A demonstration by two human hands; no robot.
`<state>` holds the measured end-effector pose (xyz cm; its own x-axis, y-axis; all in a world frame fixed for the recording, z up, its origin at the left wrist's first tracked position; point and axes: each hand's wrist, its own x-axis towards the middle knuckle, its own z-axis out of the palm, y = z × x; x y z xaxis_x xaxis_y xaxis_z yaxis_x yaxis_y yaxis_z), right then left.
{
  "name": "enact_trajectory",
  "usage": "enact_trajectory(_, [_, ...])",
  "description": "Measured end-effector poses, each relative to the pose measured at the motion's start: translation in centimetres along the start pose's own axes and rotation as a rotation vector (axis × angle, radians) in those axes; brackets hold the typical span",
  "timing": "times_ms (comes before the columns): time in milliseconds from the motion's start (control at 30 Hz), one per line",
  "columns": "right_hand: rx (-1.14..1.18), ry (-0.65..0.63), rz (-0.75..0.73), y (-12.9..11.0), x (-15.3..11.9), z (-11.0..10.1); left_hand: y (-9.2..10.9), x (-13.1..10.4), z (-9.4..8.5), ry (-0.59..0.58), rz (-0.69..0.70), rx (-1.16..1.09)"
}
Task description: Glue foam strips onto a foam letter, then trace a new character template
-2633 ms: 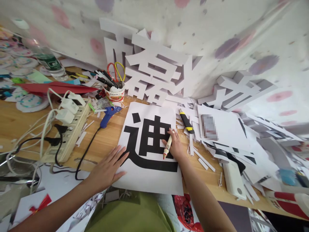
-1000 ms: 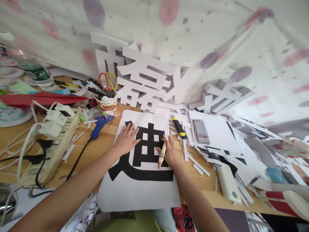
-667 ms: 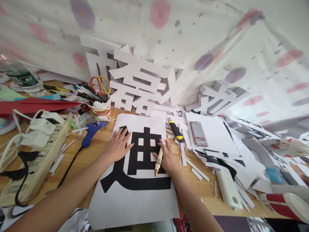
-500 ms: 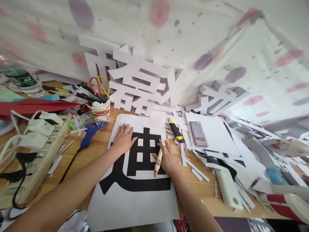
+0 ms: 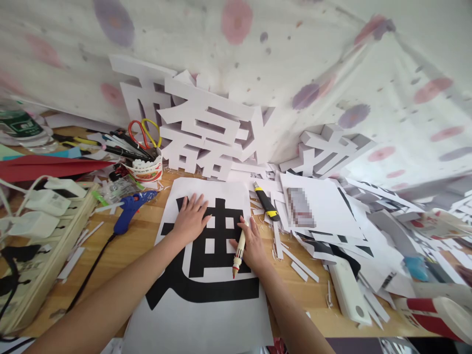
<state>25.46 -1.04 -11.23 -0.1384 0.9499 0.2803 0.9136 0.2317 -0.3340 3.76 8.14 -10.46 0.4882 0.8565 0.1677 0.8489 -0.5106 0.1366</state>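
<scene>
A white sheet [image 5: 199, 324] lies on the wooden table, with a large black printed character [image 5: 214, 290] on it. My left hand [image 5: 191, 219] rests on the upper left of the character, fingers spread and nothing held. At the character's right side, my right hand [image 5: 252, 246] holds a thick cream pen [image 5: 239, 250] between its fingers. The pen's reddish tip points down toward me, over the lower part of the character.
A blue glue gun [image 5: 129, 211], a power strip [image 5: 47, 265] and a cup of tools [image 5: 147, 172] are at left. White cut-out characters [image 5: 214, 132] stand behind. Right are a yellow-black cutter [image 5: 266, 201], stacked sheets [image 5: 332, 206], a white device [image 5: 348, 290] and a red-white cup [image 5: 435, 314].
The view has shifted slightly, so most table items appear further left. My left hand has moved a little right over the character. The pen remains in my right hand.
</scene>
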Motion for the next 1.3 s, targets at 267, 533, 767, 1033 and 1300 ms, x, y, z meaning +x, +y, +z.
enact_trajectory(267, [-0.008, -0.002, 0.001, 0.1, -0.1, 0.1, 0.7, -0.9, 0.1, -0.010, 0.089, -0.078])
enact_trajectory(533, [0.066, -0.048, 0.101, -0.2, 1.5, -2.4, 0.8, -0.9, 0.1, 0.013, 0.084, -0.076])
enact_trajectory(767, [0.881, -0.048, 0.332, -5.6, 9.8, -2.5, 0.9, -0.9, -0.1, 0.032, 0.080, -0.068])
enact_trajectory(1033, [1.260, 0.006, 0.341, -4.2, 14.8, 4.0, 0.8, -0.8, 0.1, 0.052, 0.072, -0.118])
enact_trajectory(1300, [0.814, 0.108, 0.419, -1.4, 15.3, 3.4, 0.7, -0.7, 0.3, 0.031, 0.083, -0.109])
